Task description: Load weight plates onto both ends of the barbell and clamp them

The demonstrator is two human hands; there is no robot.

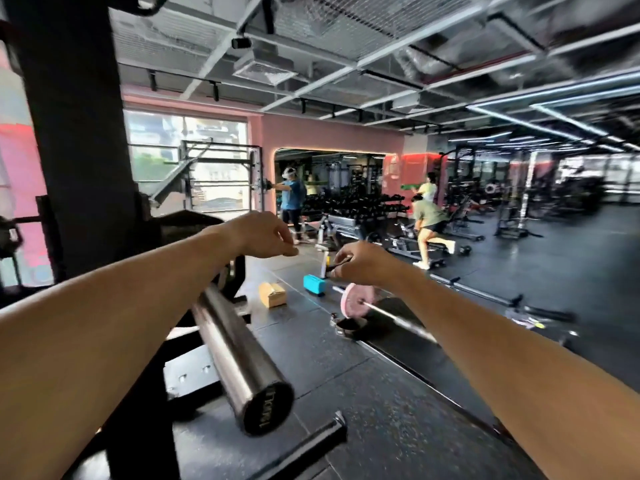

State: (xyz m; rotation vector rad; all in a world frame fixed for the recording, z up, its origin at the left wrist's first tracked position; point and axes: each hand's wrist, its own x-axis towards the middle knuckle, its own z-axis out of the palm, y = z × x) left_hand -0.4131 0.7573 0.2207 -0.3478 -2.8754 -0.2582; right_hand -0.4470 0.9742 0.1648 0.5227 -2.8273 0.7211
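The barbell's chrome sleeve [235, 351] juts toward me at lower centre, its black end cap nearest; my left forearm hides its inner part. Behind that forearm a dark rounded edge [188, 221] shows, probably a black plate on the bar. My left hand [265, 237] hovers above the sleeve with loosely curled fingers, nothing visible in it. To its right, my right hand [362, 263] pinches a small dark object [341, 262], apparently a clamp, held in the air. The frame is motion-blurred.
The rack's black upright [79, 133] stands at left. On the floor ahead lie a second bar with a pink plate [348, 301], a dark round item [351, 323], a cardboard box [272, 294] and a turquoise box [314, 284]. Several people exercise in the background.
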